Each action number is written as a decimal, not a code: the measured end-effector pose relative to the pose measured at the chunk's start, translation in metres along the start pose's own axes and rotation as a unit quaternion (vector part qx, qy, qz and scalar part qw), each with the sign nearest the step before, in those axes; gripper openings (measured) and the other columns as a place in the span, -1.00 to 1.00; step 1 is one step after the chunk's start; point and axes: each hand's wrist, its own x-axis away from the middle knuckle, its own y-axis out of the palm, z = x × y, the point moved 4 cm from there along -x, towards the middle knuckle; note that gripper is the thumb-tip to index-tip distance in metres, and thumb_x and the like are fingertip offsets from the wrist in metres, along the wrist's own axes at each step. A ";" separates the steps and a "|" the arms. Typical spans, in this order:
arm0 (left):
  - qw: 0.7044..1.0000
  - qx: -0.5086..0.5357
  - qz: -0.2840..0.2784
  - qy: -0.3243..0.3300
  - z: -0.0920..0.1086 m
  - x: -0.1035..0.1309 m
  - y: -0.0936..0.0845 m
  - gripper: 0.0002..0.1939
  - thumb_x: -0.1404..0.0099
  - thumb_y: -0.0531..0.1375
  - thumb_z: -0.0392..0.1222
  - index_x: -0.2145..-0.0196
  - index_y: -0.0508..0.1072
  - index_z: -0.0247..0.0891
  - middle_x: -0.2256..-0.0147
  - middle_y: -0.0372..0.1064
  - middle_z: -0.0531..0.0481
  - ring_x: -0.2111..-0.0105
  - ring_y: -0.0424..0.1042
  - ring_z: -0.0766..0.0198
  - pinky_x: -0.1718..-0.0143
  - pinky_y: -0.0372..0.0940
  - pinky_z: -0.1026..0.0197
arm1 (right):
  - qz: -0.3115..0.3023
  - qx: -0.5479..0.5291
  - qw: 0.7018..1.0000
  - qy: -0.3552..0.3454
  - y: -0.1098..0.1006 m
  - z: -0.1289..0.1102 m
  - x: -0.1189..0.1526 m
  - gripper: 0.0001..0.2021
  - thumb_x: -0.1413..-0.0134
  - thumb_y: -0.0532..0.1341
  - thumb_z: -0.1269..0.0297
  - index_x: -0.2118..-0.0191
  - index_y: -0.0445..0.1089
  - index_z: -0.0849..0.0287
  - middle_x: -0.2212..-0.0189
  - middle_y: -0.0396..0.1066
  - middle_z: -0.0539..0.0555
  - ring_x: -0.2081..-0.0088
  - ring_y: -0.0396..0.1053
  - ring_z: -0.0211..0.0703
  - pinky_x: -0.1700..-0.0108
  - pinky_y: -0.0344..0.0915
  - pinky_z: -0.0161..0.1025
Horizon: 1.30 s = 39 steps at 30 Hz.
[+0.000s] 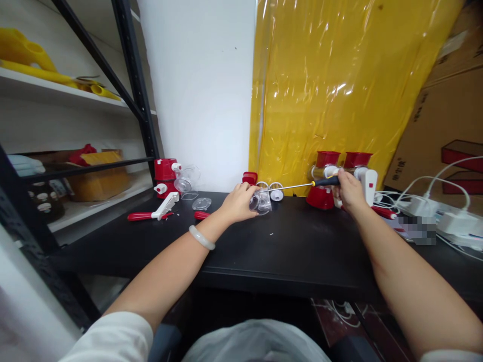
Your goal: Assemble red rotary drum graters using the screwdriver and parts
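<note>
Head view: a black tabletop [294,251] set against a white wall and a glossy yellow plastic sheet [339,85], both of the person's forearms reaching out over it.
Shelving: a black metal rack [132,85] at left; its upper shelf carries yellow plastic parts [26,55], its lower shelf an amber container [100,178] with something red lying in it, too blurred to identify.
Boxes: brown cardboard cartons [449,115] stacked at the right edge, contents hidden.
Red machines: two red-topped appliances [341,178] standing side by side at the back of the table near the right hand; another red and white unit [168,176] stands by the rack.
Right hand [349,193]: fingers wrapped tightly around the black-and-yellow handle of a screwdriver [302,186], its steel shaft pointing left and lying level.
Left hand [239,203]: fingers curled over and pinching a clear plastic cup-shaped part [261,202], held just above the tabletop at the middle of the table, the screwdriver tip near it; nothing can be made out inside it.
Loose parts: a red-handled white crank [154,215] and a clear round lid [201,203] left of the left hand.
Wrist: a pale bangle [202,237] on the left arm.
</note>
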 end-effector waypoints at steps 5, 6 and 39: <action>1.000 -0.003 0.000 0.003 0.000 0.000 0.001 -0.28 0.04 0.36 -0.06 -0.08 0.23 -0.10 0.04 0.19 -0.08 0.02 0.22 0.01 0.02 0.24 0.01 | -0.048 -0.072 0.993 0.075 0.001 0.000 -0.003 -0.56 -0.13 -0.08 -0.09 0.33 0.37 0.14 0.68 0.37 0.02 0.71 0.31 -0.17 0.70 0.25 -0.26; 1.000 -0.004 0.000 0.003 -0.001 0.000 0.001 -0.28 0.04 0.36 -0.06 -0.08 0.23 -0.10 0.04 0.19 -0.08 0.02 0.22 0.01 0.03 0.24 0.01 | -0.046 -0.070 0.993 0.084 0.001 0.001 -0.003 -0.63 -0.11 -0.03 -0.01 0.29 0.37 0.13 0.64 0.40 0.02 0.68 0.36 -0.15 0.67 0.29 -0.25; 1.000 -0.006 0.002 0.005 -0.001 0.000 0.002 -0.27 0.05 0.36 -0.04 -0.08 0.22 -0.11 0.04 0.20 -0.08 0.03 0.21 0.02 0.02 0.24 0.02 | 0.003 -0.060 0.997 0.052 0.000 0.006 -0.003 -0.67 -0.08 0.02 -0.06 0.40 0.28 0.10 0.75 0.26 -0.06 0.79 0.18 -0.25 0.81 0.06 -0.35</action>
